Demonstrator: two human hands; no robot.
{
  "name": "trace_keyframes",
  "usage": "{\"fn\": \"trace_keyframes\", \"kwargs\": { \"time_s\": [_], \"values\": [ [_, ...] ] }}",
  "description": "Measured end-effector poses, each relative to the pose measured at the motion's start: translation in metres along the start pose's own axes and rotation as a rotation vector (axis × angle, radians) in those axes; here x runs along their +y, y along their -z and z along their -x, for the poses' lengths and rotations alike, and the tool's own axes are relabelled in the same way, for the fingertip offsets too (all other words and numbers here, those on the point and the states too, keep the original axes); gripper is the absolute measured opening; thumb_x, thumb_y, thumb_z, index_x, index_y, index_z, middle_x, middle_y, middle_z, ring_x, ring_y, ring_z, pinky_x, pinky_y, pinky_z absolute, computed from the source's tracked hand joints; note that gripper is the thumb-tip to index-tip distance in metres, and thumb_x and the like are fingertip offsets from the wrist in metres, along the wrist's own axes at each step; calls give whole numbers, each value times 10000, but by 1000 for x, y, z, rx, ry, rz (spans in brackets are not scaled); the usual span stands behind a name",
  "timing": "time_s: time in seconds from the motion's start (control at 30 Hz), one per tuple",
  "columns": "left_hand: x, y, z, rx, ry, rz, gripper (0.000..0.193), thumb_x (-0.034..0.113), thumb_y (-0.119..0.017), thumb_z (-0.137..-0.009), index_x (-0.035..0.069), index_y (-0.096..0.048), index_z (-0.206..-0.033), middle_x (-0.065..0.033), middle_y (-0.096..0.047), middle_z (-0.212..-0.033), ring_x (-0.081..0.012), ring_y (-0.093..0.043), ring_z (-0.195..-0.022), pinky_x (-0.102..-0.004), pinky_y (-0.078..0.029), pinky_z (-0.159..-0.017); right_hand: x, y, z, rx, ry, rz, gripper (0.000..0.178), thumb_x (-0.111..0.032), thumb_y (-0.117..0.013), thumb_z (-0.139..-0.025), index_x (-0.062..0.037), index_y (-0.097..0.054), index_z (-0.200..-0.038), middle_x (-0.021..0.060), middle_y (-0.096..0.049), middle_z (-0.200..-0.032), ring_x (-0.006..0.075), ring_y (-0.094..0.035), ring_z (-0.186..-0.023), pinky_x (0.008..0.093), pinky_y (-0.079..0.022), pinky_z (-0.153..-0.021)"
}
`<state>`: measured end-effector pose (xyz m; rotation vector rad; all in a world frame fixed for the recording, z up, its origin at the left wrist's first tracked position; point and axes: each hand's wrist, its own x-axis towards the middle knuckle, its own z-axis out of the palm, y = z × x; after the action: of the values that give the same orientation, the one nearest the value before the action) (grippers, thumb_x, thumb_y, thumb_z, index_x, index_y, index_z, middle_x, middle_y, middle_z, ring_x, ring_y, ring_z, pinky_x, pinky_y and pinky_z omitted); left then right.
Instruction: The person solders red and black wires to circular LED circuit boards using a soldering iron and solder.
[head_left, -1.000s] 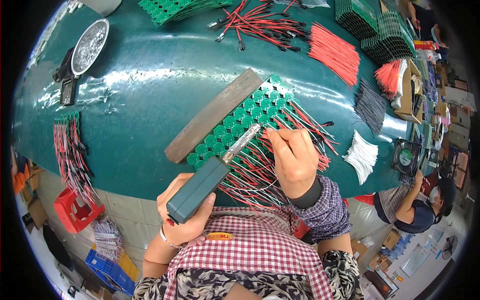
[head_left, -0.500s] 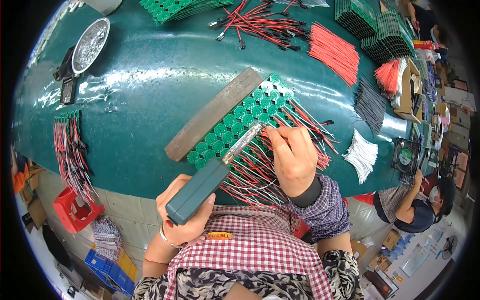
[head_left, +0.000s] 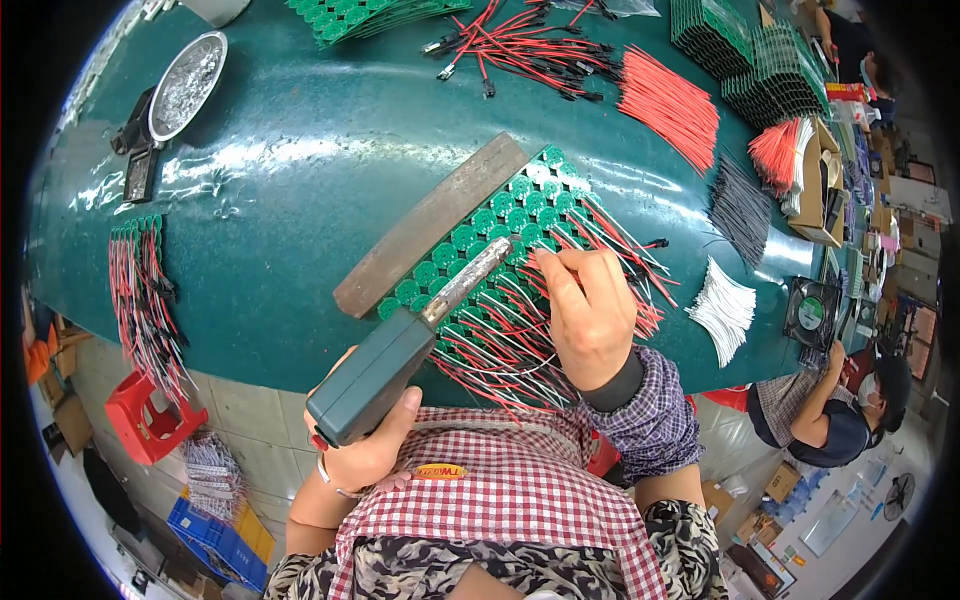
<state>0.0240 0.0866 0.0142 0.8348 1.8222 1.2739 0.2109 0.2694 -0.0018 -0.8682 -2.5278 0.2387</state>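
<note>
In my left hand (head_left: 365, 450) is a soldering gun (head_left: 372, 375) with a dark green housing. Its metal barrel slants up and right, the tip over a panel of round green circuit boards (head_left: 463, 238). My right hand (head_left: 592, 315) is closed in a pinch at the panel's right side, on what looks like a thin wire end by a round board; the fingertips hide most of it. Red and white wires (head_left: 500, 350) fan from the panel's lower right side toward me, partly under my right hand. A flat metal bar (head_left: 430, 225) lies along the panel's upper left edge.
Upper left stands a metal bowl (head_left: 188, 85) of silvery scraps. A wired panel (head_left: 137, 255) hangs over the left edge. Red (head_left: 668, 108), black (head_left: 742, 212) and white wire bundles (head_left: 722, 310) lie right, near a small fan (head_left: 810, 312). Another person (head_left: 835, 400) sits at far right.
The soldering gun in my left hand has drawn back slightly down and left, its tip farther from my right fingertips. My right hand has barely moved.
</note>
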Motion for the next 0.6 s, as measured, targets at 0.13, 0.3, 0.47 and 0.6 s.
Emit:
{"fn": "trace_keyframes", "kwargs": {
  "time_s": [0.13,0.3,0.47,0.6],
  "values": [
    [-1,2,4,27,-19,-12,300,86,-800,-777,-29,-710,-1040,-127,-723,-957,-204,-694,-797,-305,-548,-730,-2,1,-1,17,7,-5,360,56,-671,-709,39,-679,-1069,108,-598,-913,247,-591,-800,345,-510,-621],
    [-7,5,9,34,-72,-37,289,56,-795,-766,-36,-709,-1026,-140,-717,-954,-221,-693,-794,-311,-548,-727,-8,2,1,91,38,-57,349,65,-681,-699,40,-683,-1048,113,-621,-902,252,-606,-781,337,-514,-619],
    [1,8,8,-35,-46,-85,256,-1,-769,-756,-62,-699,-995,-163,-700,-938,-263,-689,-808,-330,-546,-717,-12,-1,5,42,55,-99,349,48,-679,-707,47,-680,-1056,122,-627,-914,253,-607,-787,338,-514,-621],
    [5,7,4,-70,-96,-72,239,-25,-761,-746,-65,-695,-972,-162,-697,-927,-276,-687,-814,-339,-545,-703,-14,-2,5,32,45,-99,343,40,-678,-715,42,-677,-1058,119,-625,-922,254,-604,-795,338,-516,-624]
  ]
}}
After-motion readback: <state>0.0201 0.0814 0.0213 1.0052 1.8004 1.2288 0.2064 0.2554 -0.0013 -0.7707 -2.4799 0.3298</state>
